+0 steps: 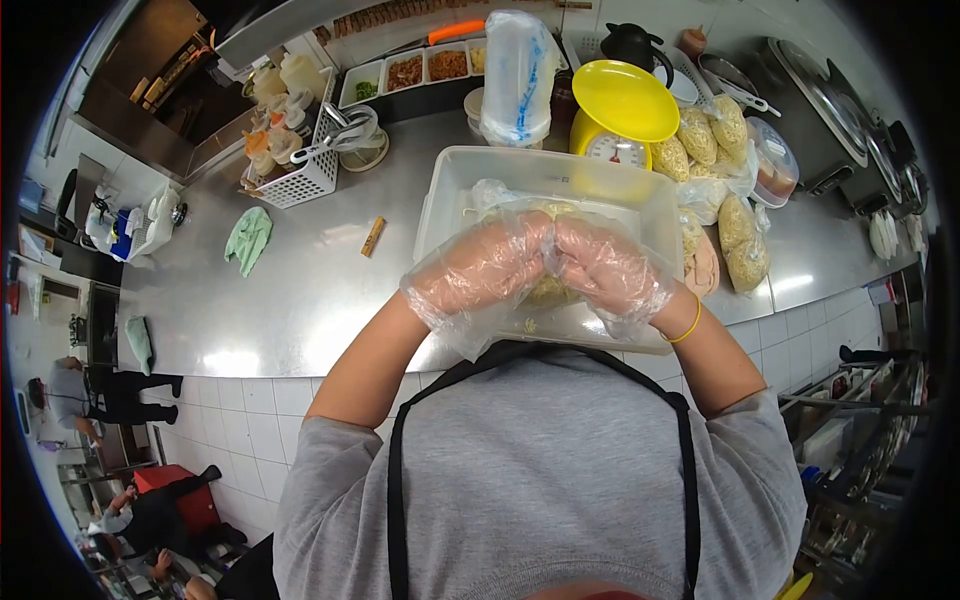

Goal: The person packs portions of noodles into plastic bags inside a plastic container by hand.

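Observation:
My left hand (490, 262) and my right hand (608, 262), both in loose clear plastic gloves, meet over a translucent plastic tub (440, 180). Their fingers curve inward, pressed together, with the fingertips touching or nearly so. Pale yellow noodles (548, 292) show below and just behind the hands, which look closed around them; the hands hide most of the clump. A crumpled clear plastic bag (490, 194) lies in the tub behind my left hand. Some small pale bits lie on the tub floor near my body.
Behind the tub stand a yellow scale (625, 105) and a wrapped stack of clear plastic (520, 80). Filled noodle bags (743, 245) lie at right. Leftward are a marker-like brown stick (373, 237), a green cloth (248, 240) and a white bottle basket (305, 180). Other people are at far left.

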Demonstrator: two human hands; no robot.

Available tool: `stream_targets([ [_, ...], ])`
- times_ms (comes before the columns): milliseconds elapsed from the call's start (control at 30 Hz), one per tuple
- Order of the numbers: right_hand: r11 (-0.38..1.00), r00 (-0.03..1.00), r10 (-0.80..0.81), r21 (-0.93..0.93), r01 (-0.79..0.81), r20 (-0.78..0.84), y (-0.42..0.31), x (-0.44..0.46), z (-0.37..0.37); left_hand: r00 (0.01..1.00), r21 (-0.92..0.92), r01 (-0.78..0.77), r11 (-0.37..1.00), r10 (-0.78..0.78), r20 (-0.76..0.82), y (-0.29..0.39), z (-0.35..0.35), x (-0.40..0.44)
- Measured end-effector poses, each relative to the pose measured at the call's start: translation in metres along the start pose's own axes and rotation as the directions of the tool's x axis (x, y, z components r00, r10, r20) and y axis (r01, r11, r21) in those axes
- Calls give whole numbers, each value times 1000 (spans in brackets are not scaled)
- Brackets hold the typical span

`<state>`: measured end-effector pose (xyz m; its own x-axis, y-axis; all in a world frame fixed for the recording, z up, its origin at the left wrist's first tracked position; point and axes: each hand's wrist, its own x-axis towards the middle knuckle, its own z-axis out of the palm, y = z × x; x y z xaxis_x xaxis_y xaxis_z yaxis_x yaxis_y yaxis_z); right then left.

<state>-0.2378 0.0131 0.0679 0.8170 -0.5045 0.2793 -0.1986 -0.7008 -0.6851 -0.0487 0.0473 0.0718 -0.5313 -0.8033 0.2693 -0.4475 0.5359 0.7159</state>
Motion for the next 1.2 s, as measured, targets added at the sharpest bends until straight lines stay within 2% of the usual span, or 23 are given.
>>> stream_targets([
  [100,999,1000,18,-31,-18,12,6,-5,0,995,0,79,997,-79,63,-10,5,-5],
  [167,998,999,34,-53,-33,17,12,-6,0,998,77,57,995,-53,-44,-26,12,-7],
  [233,993,994,106,-62,-104,28,17,-7,2,996,69,70,995,-66,-52,-33,14,-11],
  [400,989,988,150,3,-150,39,32,-11,5,989,63,127,990,-122,-86,-39,19,-17],
  [467,986,986,161,34,-163,47,36,-13,5,983,121,178,977,-173,-54,-38,20,-18],
  [533,889,974,216,398,-225,67,43,-16,10,979,119,205,971,-204,-27,-35,19,-20],
  [567,889,974,219,397,-227,66,49,-17,17,972,118,231,966,-233,3,-32,18,-21],
  [600,753,915,404,566,-335,5,57,-17,25,974,118,226,967,-228,5,-25,18,-21],
  [633,574,814,580,719,-391,-20,61,-17,27,986,168,155,973,-162,28,-13,16,-20],
  [667,573,811,584,720,-390,-26,62,-16,23,993,216,86,973,-100,56,-2,13,-20],
  [700,461,843,530,802,-380,95,63,-13,17,992,366,32,930,-72,99,10,11,-17],
  [733,336,869,450,863,-378,205,63,-10,13,992,366,32,930,-74,100,11,14,-15],
  [767,335,869,450,863,-377,205,61,-7,11,997,392,-36,919,6,75,10,17,-13],
  [800,311,823,524,850,-425,219,58,-4,10,995,418,-102,903,88,53,9,19,-12],
  [833,285,769,596,834,-472,232,54,-2,9,995,416,-104,903,90,53,0,23,-13],
  [900,319,766,603,812,-489,225,47,0,5,971,275,-169,946,208,-119,-18,31,-15],
  [933,350,763,608,789,-505,218,46,0,4,971,276,-169,946,208,-118,-21,31,-14],
  [967,349,763,609,790,-504,218,46,-1,5,989,117,-95,989,107,-98,-24,31,-14],
  [1000,384,803,555,791,-477,214,48,-2,5,998,-42,-13,999,10,-62,-24,32,-14],
  [1033,419,841,499,791,-446,209,49,-2,4,998,-43,-15,999,12,-60,-26,34,-15],
  [1100,381,822,529,807,-451,210,44,-4,3,979,-77,-120,990,105,-176,-30,41,-15],
  [1133,342,804,556,823,-454,212,42,-5,4,979,-75,-119,990,104,-177,-29,41,-15],
  [1200,362,807,554,813,-456,206,41,-7,4,945,-43,-94,995,75,-319,-26,43,-15],
])
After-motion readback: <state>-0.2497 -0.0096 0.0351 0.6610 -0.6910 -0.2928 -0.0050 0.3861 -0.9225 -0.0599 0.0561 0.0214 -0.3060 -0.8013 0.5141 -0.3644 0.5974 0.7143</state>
